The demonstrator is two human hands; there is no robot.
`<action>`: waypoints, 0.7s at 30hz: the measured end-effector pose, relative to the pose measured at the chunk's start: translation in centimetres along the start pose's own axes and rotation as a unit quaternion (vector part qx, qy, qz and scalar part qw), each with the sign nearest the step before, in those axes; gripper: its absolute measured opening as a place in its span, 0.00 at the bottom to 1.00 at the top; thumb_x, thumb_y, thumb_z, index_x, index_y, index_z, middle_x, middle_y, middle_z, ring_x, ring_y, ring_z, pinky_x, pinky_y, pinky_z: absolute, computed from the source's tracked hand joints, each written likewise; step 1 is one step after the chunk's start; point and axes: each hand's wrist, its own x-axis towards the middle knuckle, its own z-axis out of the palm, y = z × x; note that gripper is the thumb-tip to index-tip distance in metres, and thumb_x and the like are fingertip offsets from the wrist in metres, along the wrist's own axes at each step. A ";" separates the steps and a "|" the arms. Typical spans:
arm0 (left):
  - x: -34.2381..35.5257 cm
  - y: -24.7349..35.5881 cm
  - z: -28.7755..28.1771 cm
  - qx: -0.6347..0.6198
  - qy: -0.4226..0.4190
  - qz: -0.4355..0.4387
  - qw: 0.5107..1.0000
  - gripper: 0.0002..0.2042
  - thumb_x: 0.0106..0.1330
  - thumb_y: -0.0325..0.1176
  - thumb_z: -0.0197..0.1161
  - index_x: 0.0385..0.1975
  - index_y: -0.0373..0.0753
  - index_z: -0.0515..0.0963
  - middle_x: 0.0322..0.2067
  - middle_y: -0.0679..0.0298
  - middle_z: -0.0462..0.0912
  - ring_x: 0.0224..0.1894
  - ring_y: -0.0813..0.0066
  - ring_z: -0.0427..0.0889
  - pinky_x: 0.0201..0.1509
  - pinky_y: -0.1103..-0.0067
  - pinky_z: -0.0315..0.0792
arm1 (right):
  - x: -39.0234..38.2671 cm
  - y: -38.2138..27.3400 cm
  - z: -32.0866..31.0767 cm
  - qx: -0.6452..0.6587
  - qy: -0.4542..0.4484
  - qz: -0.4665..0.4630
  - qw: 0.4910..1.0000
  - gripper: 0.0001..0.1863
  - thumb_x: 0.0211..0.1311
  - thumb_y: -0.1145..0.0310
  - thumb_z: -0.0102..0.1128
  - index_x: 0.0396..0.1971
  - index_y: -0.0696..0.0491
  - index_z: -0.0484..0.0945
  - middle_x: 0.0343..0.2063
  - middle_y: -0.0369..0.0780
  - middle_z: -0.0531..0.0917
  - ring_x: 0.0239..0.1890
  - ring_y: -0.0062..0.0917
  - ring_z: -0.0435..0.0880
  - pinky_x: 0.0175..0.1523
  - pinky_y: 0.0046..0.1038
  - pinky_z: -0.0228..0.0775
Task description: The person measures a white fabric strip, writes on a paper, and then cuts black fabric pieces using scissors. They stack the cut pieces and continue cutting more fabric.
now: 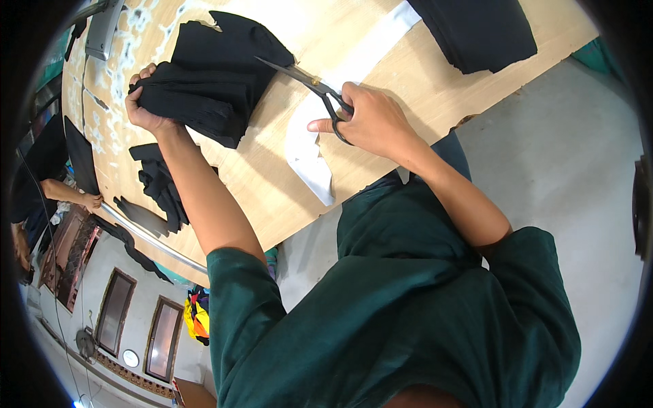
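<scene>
My left hand (145, 105) is closed round the left end of a folded black cloth (197, 102), its thumb below and its fingertips showing over the edge. More of the black fabric (235, 51) spreads out beyond it toward the far side. In my right hand (371, 122) is a pair of black-handled scissors (318, 87), with the thumb and fingers through the loops. The handles stand apart, while the blades point to the upper left, their tips over the right edge of the black fabric. A white strip (313, 173) with a curved end lies under the scissors.
The pale wooden table (265, 197) has a chipped near edge. Black cloth pieces (160, 180) lie on its left part, and a black stack (479, 34) sits at the far right. A metal rail (149, 234) edges the left side, where another person's hand (92, 202) rests.
</scene>
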 end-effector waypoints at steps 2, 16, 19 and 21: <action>0.1 0.0 -0.1 0.004 -0.005 0.001 1.000 0.12 0.48 0.29 0.55 0.34 0.37 0.73 0.33 0.53 0.76 0.45 0.52 0.77 0.62 0.58 0.73 | -0.1 0.0 0.1 0.007 0.008 -0.008 1.000 0.40 0.56 0.31 0.78 0.35 0.60 0.82 0.28 0.44 0.85 0.32 0.37 0.84 0.41 0.37 0.74; -0.1 -0.3 0.7 0.034 0.010 0.011 0.999 0.12 0.50 0.28 0.54 0.36 0.36 0.72 0.35 0.51 0.76 0.45 0.53 0.78 0.61 0.61 0.74 | 1.4 2.3 2.3 0.021 0.064 -0.088 0.994 0.35 0.59 0.33 0.77 0.18 0.50 0.73 0.12 0.32 0.67 0.17 0.22 0.66 0.26 0.28 0.58; -0.1 -0.3 0.6 0.034 0.004 0.013 0.999 0.12 0.51 0.28 0.54 0.36 0.35 0.72 0.35 0.51 0.76 0.46 0.53 0.77 0.61 0.61 0.74 | 1.2 2.3 1.7 0.023 0.059 -0.086 0.994 0.35 0.58 0.33 0.78 0.19 0.50 0.74 0.13 0.32 0.68 0.18 0.22 0.67 0.26 0.27 0.59; -0.1 -0.3 0.6 0.039 0.014 0.012 0.999 0.12 0.51 0.28 0.54 0.36 0.35 0.72 0.35 0.51 0.76 0.46 0.53 0.77 0.61 0.61 0.74 | 1.1 1.8 1.2 0.010 0.046 -0.067 0.997 0.36 0.56 0.30 0.78 0.19 0.51 0.75 0.14 0.32 0.69 0.19 0.22 0.69 0.27 0.27 0.60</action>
